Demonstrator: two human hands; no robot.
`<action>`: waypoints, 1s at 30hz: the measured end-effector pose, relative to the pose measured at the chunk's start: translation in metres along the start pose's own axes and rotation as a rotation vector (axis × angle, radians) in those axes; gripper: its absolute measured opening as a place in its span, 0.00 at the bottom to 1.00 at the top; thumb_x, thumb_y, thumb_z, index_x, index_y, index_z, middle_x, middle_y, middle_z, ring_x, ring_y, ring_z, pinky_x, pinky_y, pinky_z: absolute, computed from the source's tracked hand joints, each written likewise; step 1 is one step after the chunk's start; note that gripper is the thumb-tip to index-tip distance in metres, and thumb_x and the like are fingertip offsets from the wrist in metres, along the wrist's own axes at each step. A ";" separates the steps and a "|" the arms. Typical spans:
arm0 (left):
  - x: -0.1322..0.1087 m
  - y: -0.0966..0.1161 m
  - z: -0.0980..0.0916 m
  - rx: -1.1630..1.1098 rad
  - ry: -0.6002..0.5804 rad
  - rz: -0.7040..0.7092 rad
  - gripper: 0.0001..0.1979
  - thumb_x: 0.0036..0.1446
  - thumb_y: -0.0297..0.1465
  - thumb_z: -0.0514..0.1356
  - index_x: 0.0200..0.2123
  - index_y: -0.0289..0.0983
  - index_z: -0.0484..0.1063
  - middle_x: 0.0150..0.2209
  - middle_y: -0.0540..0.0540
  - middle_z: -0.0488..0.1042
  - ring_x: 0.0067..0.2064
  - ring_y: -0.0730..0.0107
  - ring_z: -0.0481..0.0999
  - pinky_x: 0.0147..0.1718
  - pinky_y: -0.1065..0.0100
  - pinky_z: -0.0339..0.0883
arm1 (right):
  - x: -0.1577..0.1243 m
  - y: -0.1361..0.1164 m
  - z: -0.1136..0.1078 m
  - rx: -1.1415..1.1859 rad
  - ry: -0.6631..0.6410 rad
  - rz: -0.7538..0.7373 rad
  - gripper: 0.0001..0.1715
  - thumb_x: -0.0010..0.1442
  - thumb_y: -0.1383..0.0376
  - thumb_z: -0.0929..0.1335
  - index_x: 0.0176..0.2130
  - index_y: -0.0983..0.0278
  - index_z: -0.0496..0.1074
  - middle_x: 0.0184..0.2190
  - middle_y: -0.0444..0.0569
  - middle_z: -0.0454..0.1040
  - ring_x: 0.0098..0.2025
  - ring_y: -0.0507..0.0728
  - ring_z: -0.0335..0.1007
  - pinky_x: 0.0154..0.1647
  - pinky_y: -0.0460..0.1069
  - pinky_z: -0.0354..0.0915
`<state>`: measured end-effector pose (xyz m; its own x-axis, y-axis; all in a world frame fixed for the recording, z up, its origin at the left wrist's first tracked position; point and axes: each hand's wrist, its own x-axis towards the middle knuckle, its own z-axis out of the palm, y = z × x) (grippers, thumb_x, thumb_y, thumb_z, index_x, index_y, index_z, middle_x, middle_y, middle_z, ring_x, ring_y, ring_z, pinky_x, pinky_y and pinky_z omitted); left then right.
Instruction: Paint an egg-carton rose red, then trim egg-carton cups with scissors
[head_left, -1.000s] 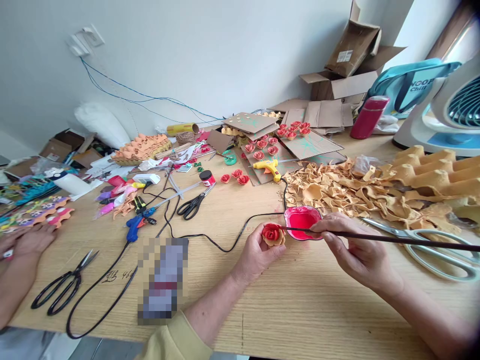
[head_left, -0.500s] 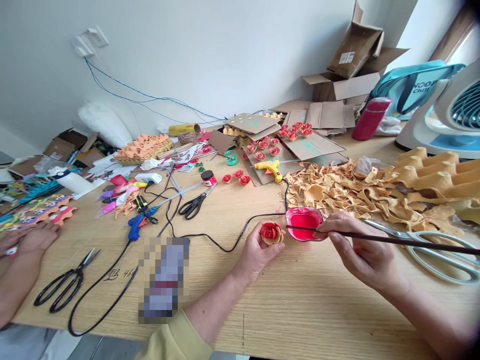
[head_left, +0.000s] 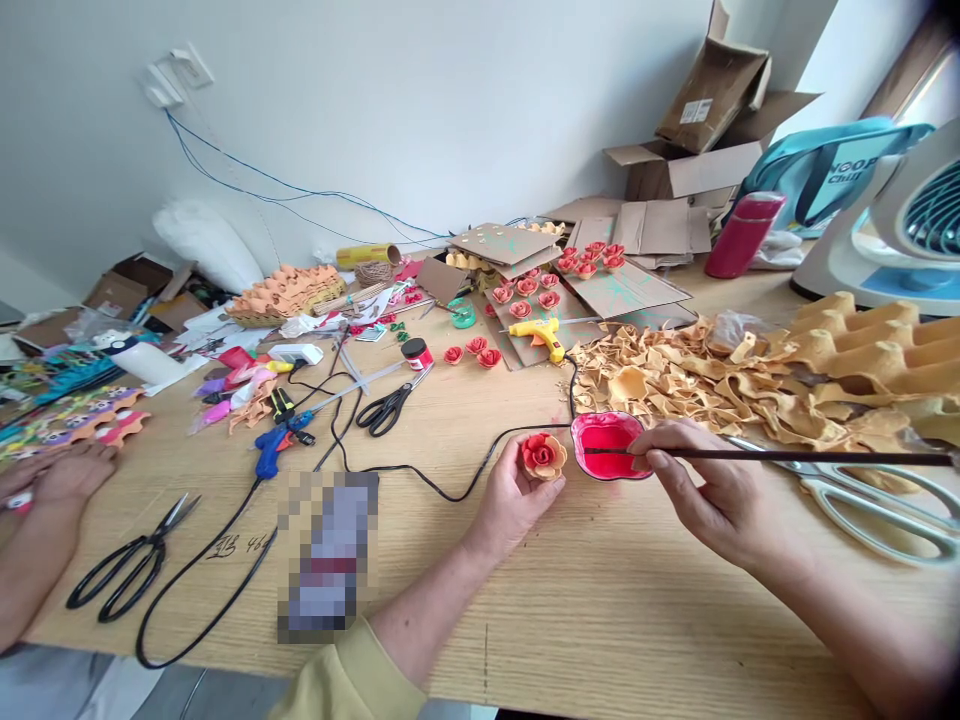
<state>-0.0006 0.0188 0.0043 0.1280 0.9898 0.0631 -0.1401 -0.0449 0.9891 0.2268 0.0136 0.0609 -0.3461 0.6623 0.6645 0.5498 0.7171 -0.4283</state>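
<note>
Between the thumb and fingers of my left hand (head_left: 517, 500) sits a paper rose (head_left: 543, 455), red at its centre with bare tan outer petals. My right hand (head_left: 712, 495) grips a long dark paintbrush (head_left: 757, 456) near its tip end. The brush tip is over or in the red paint of a small scalloped dish (head_left: 609, 418), just right of the rose. I cannot tell how deep the tip sits. Beyond the hands lie several finished-looking red roses (head_left: 489, 357) and a jar of red paint (head_left: 417, 354).
Torn carton scraps (head_left: 660, 375) and an egg tray (head_left: 862, 340) lie right, with white-handled scissors (head_left: 877, 510) by my right hand. A yellow glue gun (head_left: 544, 335), blue glue gun (head_left: 274, 450), cords and black scissors (head_left: 139, 565) lie about. Another person's hands (head_left: 67, 475) rest far left.
The brush tip has moved right, away from the rose's edge to over the paint dish. My left hand has turned the rose slightly and raised it a little.
</note>
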 end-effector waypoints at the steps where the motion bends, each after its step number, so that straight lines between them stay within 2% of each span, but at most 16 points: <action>1: 0.000 0.000 0.000 0.005 0.002 0.014 0.23 0.48 0.28 0.69 0.47 0.37 0.67 0.45 0.45 0.73 0.46 0.66 0.74 0.51 0.65 0.68 | 0.001 0.000 0.000 -0.008 -0.001 -0.014 0.07 0.69 0.68 0.63 0.39 0.61 0.70 0.32 0.46 0.76 0.34 0.55 0.73 0.35 0.49 0.66; 8: 0.000 0.000 -0.001 0.058 -0.003 0.033 0.26 0.47 0.27 0.69 0.49 0.38 0.66 0.48 0.43 0.73 0.50 0.64 0.74 0.53 0.63 0.69 | 0.001 0.003 0.003 -0.033 -0.078 -0.035 0.09 0.69 0.69 0.62 0.37 0.61 0.68 0.30 0.45 0.73 0.32 0.55 0.70 0.36 0.50 0.63; 12: 0.000 -0.003 -0.002 0.072 -0.024 0.046 0.26 0.48 0.29 0.69 0.51 0.37 0.67 0.49 0.41 0.73 0.51 0.62 0.75 0.54 0.61 0.68 | -0.001 0.007 0.006 -0.079 -0.090 -0.032 0.09 0.69 0.69 0.62 0.36 0.61 0.68 0.32 0.46 0.75 0.34 0.55 0.70 0.37 0.50 0.63; 19: -0.001 0.000 0.000 0.091 -0.027 0.034 0.25 0.48 0.28 0.69 0.50 0.36 0.67 0.48 0.41 0.75 0.50 0.63 0.75 0.54 0.62 0.69 | -0.007 0.015 0.012 -0.089 -0.080 -0.012 0.07 0.69 0.68 0.64 0.38 0.61 0.70 0.33 0.47 0.77 0.36 0.56 0.73 0.38 0.51 0.65; 25: -0.001 -0.001 -0.001 0.091 -0.034 0.023 0.27 0.47 0.29 0.69 0.51 0.36 0.67 0.49 0.41 0.75 0.51 0.62 0.75 0.54 0.62 0.68 | -0.003 0.009 0.008 -0.055 -0.023 0.001 0.10 0.69 0.66 0.64 0.34 0.61 0.70 0.30 0.46 0.76 0.32 0.55 0.73 0.36 0.50 0.66; 30: -0.001 -0.003 -0.001 0.090 -0.049 0.054 0.24 0.50 0.29 0.68 0.51 0.35 0.67 0.51 0.39 0.75 0.52 0.62 0.75 0.56 0.61 0.68 | 0.001 0.006 0.003 -0.054 0.019 -0.015 0.12 0.68 0.68 0.64 0.31 0.61 0.68 0.27 0.44 0.75 0.26 0.52 0.70 0.29 0.48 0.63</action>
<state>-0.0010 0.0180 0.0012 0.1709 0.9779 0.1204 -0.0593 -0.1118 0.9920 0.2276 0.0196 0.0573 -0.3403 0.6473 0.6820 0.5849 0.7136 -0.3855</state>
